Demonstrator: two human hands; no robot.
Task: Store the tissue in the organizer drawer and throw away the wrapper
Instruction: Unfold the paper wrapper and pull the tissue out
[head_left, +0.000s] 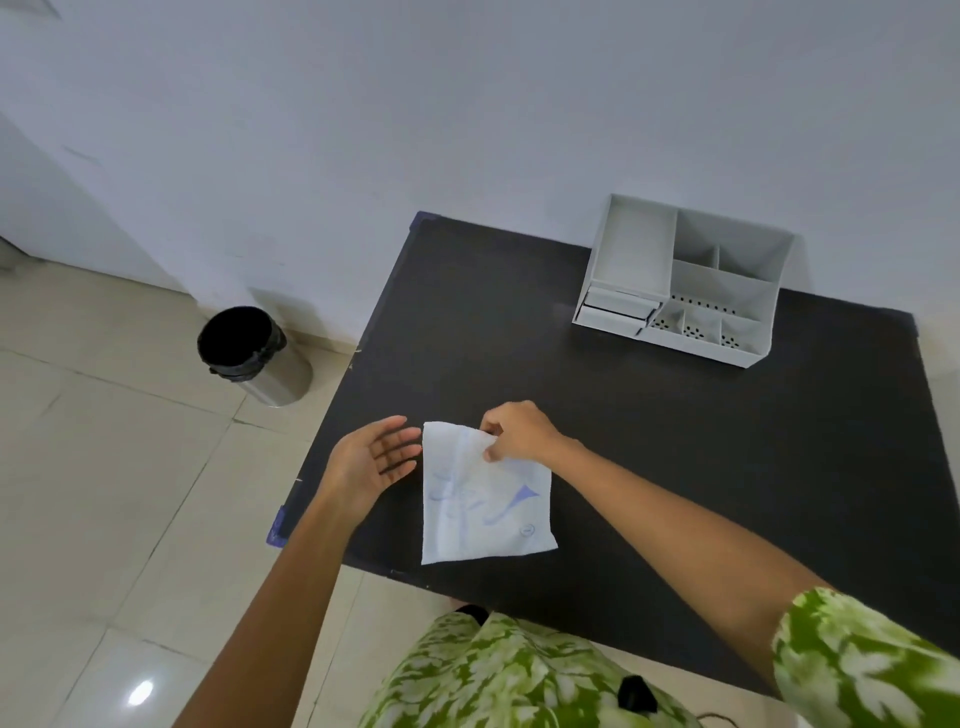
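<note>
A white tissue packet (485, 501) with blue print lies flat near the front left of the black table (649, 415). My right hand (519, 431) pinches the packet's top edge between thumb and fingers. My left hand (371, 460) hovers open just left of the packet, palm turned toward it, not touching. The grey organizer (685, 283) stands at the table's back right, with two small drawers (615, 309) at its front left, the lower one pulled out slightly.
A steel bin with a black liner (249, 353) stands on the tiled floor left of the table, by the wall. The organizer's top compartments look empty. The white wall runs right behind the table.
</note>
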